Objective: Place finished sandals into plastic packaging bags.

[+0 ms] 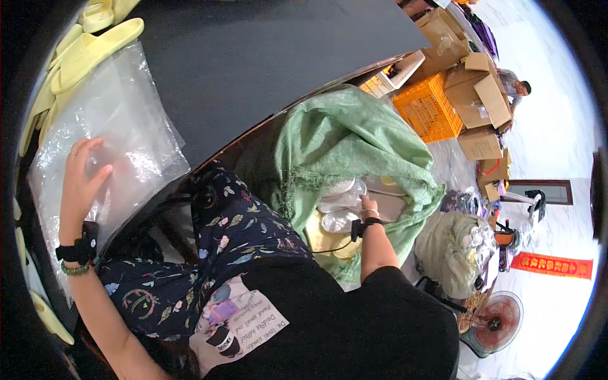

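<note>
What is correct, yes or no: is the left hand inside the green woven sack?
No, the left hand is over the clear plastic bags.

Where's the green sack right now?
In the head view, the green sack is just right of centre, with the right hand in its opening and the orange crate beyond its upper-right edge.

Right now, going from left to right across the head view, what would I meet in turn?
Left hand over clear plastic → right hand in the green sack's opening → orange crate → round fan → red banner.
</note>
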`<state>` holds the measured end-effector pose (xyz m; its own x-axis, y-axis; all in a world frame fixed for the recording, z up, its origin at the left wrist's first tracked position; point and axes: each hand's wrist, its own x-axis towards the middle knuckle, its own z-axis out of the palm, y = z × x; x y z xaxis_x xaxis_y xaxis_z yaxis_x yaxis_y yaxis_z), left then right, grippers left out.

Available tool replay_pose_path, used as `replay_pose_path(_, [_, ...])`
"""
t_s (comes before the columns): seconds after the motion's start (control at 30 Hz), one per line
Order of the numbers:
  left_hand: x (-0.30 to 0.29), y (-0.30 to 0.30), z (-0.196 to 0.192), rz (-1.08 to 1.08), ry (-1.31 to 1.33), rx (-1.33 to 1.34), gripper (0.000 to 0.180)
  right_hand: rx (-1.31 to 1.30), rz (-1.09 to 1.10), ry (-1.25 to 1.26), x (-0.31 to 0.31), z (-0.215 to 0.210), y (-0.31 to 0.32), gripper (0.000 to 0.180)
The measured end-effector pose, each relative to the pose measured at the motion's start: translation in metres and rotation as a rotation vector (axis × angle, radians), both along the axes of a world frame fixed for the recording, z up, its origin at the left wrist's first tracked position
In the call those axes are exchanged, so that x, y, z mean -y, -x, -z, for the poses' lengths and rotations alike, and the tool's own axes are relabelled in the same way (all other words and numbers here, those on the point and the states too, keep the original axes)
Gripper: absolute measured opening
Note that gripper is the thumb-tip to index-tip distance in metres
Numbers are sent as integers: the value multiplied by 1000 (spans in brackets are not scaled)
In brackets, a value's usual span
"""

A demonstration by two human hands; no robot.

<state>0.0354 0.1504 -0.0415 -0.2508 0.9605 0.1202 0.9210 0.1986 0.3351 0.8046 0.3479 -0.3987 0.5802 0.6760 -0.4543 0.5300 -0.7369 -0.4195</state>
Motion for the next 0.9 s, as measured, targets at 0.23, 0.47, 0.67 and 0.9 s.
replay_pose_path(0.23, [3, -1, -17, -10, -3, -35, 49, -75, 208, -55, -20, 31, 39, 126])
replay_pose_path(0.47, [-10, -5, -10, 27, -43, 32, 48, -107, 87, -87, -41, 26, 59, 105])
replay_pose_path(0.67, [5, 4, -16, -3, 20, 31, 49, -338, -62, -1, -10, -40, 98, 62])
replay_pose_path(0.9, [-2, 2, -1, 30, -52, 13, 49, -346, -93, -10, -7, -111, 21, 70])
